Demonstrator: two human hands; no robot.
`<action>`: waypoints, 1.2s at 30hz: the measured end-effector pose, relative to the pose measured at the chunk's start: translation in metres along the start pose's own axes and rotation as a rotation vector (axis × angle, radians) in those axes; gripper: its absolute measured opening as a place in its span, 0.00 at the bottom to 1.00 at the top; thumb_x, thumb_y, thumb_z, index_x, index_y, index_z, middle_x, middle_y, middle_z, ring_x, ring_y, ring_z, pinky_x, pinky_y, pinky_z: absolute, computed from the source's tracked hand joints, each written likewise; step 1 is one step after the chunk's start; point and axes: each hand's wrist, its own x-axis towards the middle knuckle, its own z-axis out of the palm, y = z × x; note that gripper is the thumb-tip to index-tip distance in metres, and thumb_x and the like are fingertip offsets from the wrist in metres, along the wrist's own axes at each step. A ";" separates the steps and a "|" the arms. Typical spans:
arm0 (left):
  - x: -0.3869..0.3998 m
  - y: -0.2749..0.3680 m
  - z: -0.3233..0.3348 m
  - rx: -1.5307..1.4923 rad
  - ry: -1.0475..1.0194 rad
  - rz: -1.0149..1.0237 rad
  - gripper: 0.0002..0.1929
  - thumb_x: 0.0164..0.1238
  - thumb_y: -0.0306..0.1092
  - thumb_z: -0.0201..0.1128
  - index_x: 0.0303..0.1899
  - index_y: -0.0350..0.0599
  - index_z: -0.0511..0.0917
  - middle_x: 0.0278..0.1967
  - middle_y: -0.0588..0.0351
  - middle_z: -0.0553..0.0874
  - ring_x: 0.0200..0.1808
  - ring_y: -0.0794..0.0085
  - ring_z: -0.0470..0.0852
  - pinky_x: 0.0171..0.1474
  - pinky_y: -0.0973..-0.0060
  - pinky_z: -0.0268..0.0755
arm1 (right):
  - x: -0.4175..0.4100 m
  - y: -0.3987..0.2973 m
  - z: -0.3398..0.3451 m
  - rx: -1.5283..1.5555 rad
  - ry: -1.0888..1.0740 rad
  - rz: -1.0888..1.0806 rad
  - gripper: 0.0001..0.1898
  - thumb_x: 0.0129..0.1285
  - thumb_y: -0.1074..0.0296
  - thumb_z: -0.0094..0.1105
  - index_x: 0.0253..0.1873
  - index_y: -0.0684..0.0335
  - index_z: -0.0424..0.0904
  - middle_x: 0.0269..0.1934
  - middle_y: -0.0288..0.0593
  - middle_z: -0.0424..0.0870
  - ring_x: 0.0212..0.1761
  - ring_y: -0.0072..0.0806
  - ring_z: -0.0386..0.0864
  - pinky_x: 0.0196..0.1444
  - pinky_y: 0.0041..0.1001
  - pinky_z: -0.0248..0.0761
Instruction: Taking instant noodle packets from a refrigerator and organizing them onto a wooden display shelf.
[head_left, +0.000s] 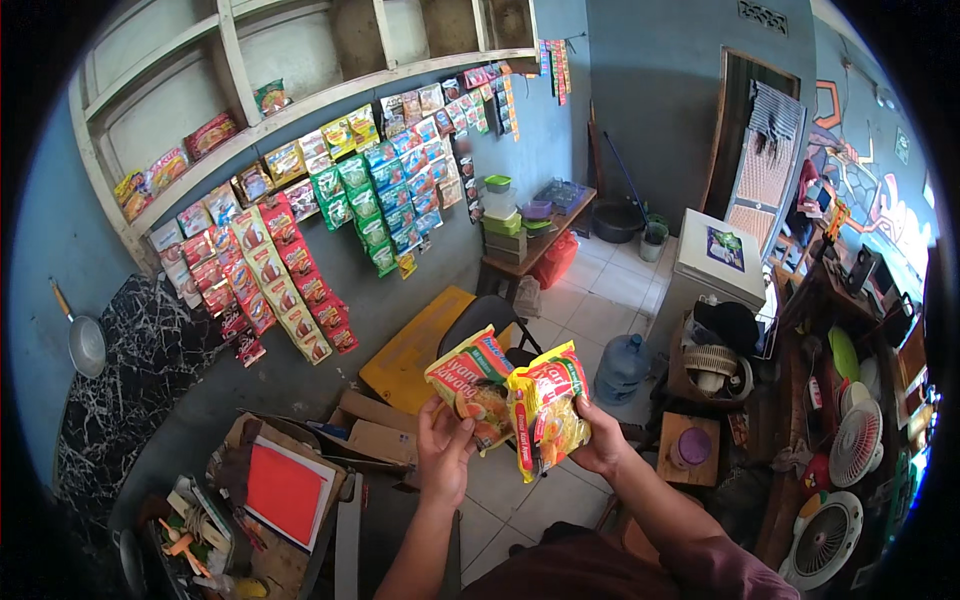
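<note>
My left hand (448, 450) grips the lower left edge of an instant noodle packet (472, 382) with a green, red and yellow wrapper. A second, mostly yellow instant noodle packet (551, 420) is in my right hand (600, 439), held by its right side. Both packets are raised in front of me above the tiled floor, side by side, the yellow one partly overlapping the other. Up on the wooden wall shelf (330, 82) at the upper left lie several similar packets, among them a red one (211, 136).
Sachet strips (289, 300) hang along the left wall below the shelf. Cardboard boxes (375, 442) and a red folder (289, 491) are at the lower left. A black chair (472, 319), a blue water jug (622, 367) and a white chest freezer (686, 289) stand ahead; electric fans (821, 536) are at right.
</note>
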 end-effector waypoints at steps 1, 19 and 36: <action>0.006 -0.006 -0.001 0.024 -0.018 -0.023 0.29 0.72 0.22 0.59 0.70 0.44 0.58 0.62 0.49 0.73 0.62 0.66 0.78 0.60 0.68 0.77 | 0.004 -0.001 0.001 0.004 0.009 -0.005 0.30 0.71 0.50 0.59 0.69 0.63 0.66 0.63 0.45 0.78 0.65 0.35 0.78 0.70 0.40 0.67; 0.153 -0.090 0.086 0.662 -0.278 0.040 0.22 0.65 0.30 0.72 0.56 0.38 0.73 0.46 0.55 0.82 0.45 0.78 0.82 0.43 0.80 0.76 | 0.100 -0.103 -0.114 -0.328 0.134 -0.138 0.21 0.69 0.62 0.64 0.62 0.66 0.74 0.55 0.39 0.82 0.58 0.25 0.80 0.62 0.31 0.73; 0.316 -0.137 0.089 -0.076 0.060 -0.031 0.22 0.69 0.20 0.62 0.63 0.37 0.68 0.57 0.48 0.81 0.57 0.61 0.84 0.61 0.59 0.79 | 0.269 -0.244 -0.202 -0.571 0.145 -0.168 0.39 0.67 0.73 0.64 0.79 0.54 0.53 0.49 0.41 0.82 0.48 0.25 0.81 0.49 0.28 0.80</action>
